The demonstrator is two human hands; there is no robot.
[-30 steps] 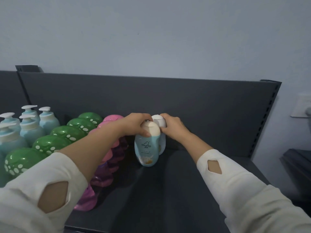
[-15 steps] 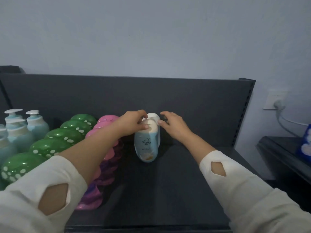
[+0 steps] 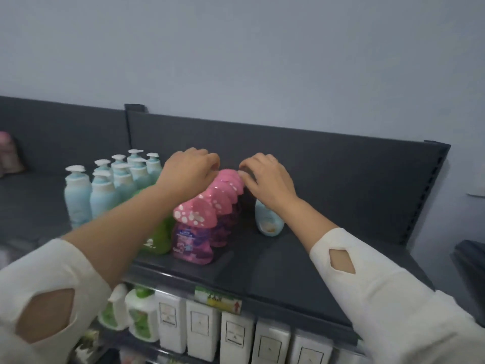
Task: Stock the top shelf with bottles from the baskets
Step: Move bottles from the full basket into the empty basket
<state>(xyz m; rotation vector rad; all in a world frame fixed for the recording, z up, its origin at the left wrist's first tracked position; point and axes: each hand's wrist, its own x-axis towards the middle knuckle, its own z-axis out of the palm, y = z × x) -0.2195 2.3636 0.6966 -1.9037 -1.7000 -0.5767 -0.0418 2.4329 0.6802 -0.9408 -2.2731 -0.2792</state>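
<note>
Cream sleeves (image 3: 388,290) frame the foreground; below them, on the lower tier, stand white cartons (image 3: 236,334) and green-and-white pump bottles (image 3: 140,316), with a price label (image 3: 217,298) on the edge of the top shelf (image 3: 301,269); on that dark shelf a row of pink-capped bottles (image 3: 195,216) runs from front to back, while the left forearm crosses over the green bottles (image 3: 158,237) and hides most of them; a pale blue bottle (image 3: 270,223) stands upright just right of the pink row, its top covered by the right wrist; the left hand (image 3: 191,172) and right hand (image 3: 267,179) meet with bent fingers at the rearmost pink cap, one on each side, though blur leaves it unclear whether either grips it; blue pump bottles (image 3: 102,190) cluster to the left, before the grey back panel (image 3: 341,169). Half a second earlier both hands were on the caps of two pale blue bottles; they have since let go and shifted left to the pink row; only one pale blue bottle shows now.
</note>
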